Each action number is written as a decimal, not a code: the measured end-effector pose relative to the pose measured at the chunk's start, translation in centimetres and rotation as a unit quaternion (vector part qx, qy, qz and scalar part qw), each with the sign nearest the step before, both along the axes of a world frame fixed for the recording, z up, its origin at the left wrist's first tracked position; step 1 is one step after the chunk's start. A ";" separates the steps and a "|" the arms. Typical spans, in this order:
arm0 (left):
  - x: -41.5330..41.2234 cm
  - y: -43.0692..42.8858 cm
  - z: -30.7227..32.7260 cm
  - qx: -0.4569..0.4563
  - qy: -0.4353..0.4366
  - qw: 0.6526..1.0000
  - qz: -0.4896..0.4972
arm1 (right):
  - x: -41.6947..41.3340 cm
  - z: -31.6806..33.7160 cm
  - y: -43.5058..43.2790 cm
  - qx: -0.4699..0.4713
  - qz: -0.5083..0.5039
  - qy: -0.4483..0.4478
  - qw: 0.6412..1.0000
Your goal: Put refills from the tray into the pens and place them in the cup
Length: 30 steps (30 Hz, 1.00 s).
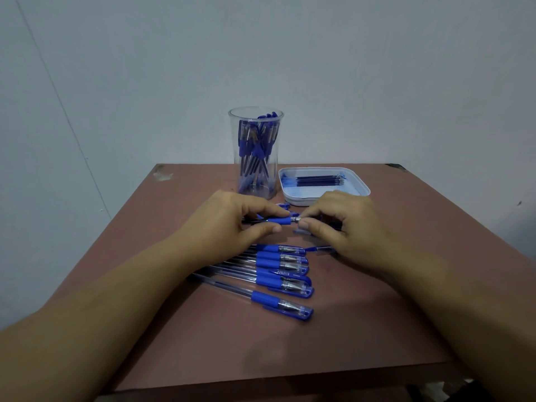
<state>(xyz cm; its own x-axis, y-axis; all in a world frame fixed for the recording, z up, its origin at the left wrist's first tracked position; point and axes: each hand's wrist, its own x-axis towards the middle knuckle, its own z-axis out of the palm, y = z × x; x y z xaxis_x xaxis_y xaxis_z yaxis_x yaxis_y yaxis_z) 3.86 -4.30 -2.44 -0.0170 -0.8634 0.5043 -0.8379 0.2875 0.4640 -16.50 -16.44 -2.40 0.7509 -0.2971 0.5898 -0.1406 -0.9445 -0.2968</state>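
The left grip [237, 220] and the right grip [343, 226] meet over the middle of the surface [290, 343], both on one pen [278, 221] that lies crosswise between them, raised a little off the wood. The left grip is narrow: thumb [269, 228] below and forefinger above pinch the pen at its blue rubber sleeve, with the barrel running on under the palm. The right grip is narrower still, thumb and forefinger tips closed on the silver metal tip [296, 219] at the pen's right end. Its other fingers curl loosely above the surface. Something blue [301, 232] shows just beneath the right thumb, too hidden to name.

The clear cup [235, 140] stands upright near the middle of the far edge, holding a bunch of blue pens. Just beside it, toward the far right corner, sits the white tray [298, 202] with dark refills [319, 179] lying side by side along its far wall. Its near right part is hidden behind the right grip.

Nearer the front edge, between the two forearms, a row of capped pens [280, 271] lies side by side, caps pointing right and clear barrels angled left, some of them under the left wrist. A small blue and clear piece [319, 249] lies by the right wrist.
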 end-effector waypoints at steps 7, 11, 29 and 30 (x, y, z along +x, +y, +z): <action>-0.1 0.0 0.1 -0.003 0.022 1.000 -0.006 | 0.2 0.0 0.3 0.002 0.002 -0.042 0.999; -0.1 0.0 0.1 -0.016 0.026 1.000 -0.008 | 0.3 -0.1 0.5 0.041 -0.001 -0.039 0.998; 0.0 0.0 0.2 -0.024 0.022 0.999 0.000 | 0.4 -0.1 0.6 0.012 0.000 -0.050 0.999; -0.1 0.0 0.2 -0.024 0.023 0.999 0.000 | 0.4 -0.1 0.6 0.020 -0.001 -0.055 0.998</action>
